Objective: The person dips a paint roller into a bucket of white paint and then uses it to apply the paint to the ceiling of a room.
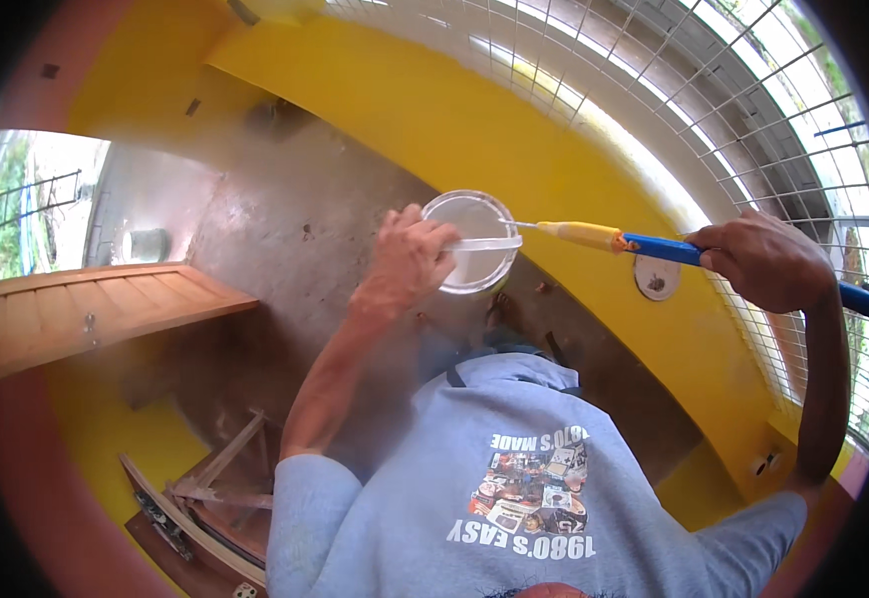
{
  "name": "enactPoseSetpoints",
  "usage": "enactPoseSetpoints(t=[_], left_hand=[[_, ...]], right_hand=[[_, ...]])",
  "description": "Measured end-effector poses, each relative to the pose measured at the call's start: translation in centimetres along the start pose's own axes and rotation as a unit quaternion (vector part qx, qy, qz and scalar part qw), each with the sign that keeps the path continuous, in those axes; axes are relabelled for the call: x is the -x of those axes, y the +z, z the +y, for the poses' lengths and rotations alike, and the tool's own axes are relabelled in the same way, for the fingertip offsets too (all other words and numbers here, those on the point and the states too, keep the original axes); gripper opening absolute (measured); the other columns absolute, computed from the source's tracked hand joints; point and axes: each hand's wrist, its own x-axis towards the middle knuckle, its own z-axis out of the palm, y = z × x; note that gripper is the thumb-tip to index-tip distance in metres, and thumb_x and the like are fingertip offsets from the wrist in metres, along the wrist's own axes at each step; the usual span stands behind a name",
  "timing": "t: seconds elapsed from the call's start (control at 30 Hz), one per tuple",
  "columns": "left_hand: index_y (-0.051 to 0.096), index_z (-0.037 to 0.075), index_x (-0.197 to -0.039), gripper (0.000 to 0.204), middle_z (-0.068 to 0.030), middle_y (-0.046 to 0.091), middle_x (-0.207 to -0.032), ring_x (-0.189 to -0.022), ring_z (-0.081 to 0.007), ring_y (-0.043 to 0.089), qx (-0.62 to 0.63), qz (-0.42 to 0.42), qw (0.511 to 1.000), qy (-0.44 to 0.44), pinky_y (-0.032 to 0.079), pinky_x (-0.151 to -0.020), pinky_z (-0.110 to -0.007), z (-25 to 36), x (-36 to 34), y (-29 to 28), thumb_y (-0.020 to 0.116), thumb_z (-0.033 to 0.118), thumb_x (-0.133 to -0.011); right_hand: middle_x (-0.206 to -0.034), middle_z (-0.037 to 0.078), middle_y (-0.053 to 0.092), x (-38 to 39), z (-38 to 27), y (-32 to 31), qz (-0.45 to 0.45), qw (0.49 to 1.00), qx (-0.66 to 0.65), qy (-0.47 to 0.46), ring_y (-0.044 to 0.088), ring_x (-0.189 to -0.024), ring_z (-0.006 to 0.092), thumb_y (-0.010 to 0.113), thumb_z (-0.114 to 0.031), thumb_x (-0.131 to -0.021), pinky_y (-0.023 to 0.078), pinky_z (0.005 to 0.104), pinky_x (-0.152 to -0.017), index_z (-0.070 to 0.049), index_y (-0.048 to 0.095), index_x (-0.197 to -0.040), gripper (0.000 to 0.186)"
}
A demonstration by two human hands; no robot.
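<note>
My left hand [405,259] grips a small translucent plastic bucket [469,269] by its rim and the white handle crossing its top; the bucket has pale contents. My right hand [763,259] is wrapped round a long blue pole [659,247]. A yellow grip [579,235] is joined to the pole's left end, with a thin metal rod reaching to the bucket's right rim. Whether the rod touches the rim or dips inside I cannot tell.
Yellow walls [385,90], a wire grille [733,90] at upper right, a round whitish object [657,281] below the pole, a wooden door [76,309] at left, a grey cylindrical container [144,245] beyond it, and wooden frame pieces [200,493] at lower left.
</note>
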Motion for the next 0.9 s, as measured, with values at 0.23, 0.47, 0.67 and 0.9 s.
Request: enactPoseSetpoints(t=[0.23,0.47,0.67,0.9], left_hand=[[0.068,0.011,-0.088,0.019,-0.0025,0.064,-0.077,-0.081,-0.0215,0.053,0.002,-0.032,0.997,-0.067,0.038,-0.079,-0.039,-5.0,6.2,-2.4,0.064,0.013,-0.069],[0.069,0.011,-0.090,0.020,-0.0044,0.066,-0.084,-0.090,-0.0242,0.053,0.004,-0.117,0.981,-0.157,0.039,-0.082,-0.041,-15.1,11.8,2.5,0.064,0.015,-0.071],[0.068,0.013,-0.093,0.021,-0.0050,0.066,-0.093,-0.100,-0.0258,0.053,0.010,-0.210,0.966,-0.152,0.039,-0.086,-0.044,-26.8,13.6,12.3,0.063,0.018,-0.073],[0.070,0.017,-0.098,0.022,-0.0059,0.066,-0.097,-0.106,-0.0250,0.053,-0.080,-0.279,0.945,-0.151,0.038,-0.088,-0.044,-39.6,12.5,23.1,0.058,0.012,-0.080]], right_hand=[[-0.078,0.018,0.065,-4.2,-4.2,4.0,-0.032,0.993,-0.070,-0.094,0.063,-0.072,0.0325,0.050,-0.018,-0.092,0.047,0.0440,-0.067,-0.006,0.064,-0.107,0.024],[-0.089,0.020,0.067,-13.0,-11.7,14.0,-0.063,0.984,-0.154,-0.069,0.064,-0.084,0.0387,0.048,-0.026,-0.094,0.050,0.0481,-0.075,-0.009,0.059,-0.117,0.031],[-0.090,0.022,0.066,-22.8,-19.4,27.9,-0.080,0.962,-0.263,-0.001,0.063,-0.084,0.0414,0.046,-0.027,-0.094,0.049,0.0519,-0.076,-0.012,0.052,-0.123,0.034],[-0.094,0.025,0.064,-35.8,-27.1,37.6,-0.082,0.949,-0.303,0.026,0.061,-0.088,0.0451,0.042,-0.029,-0.096,0.047,0.0547,-0.076,-0.012,0.048,-0.125,0.035]])
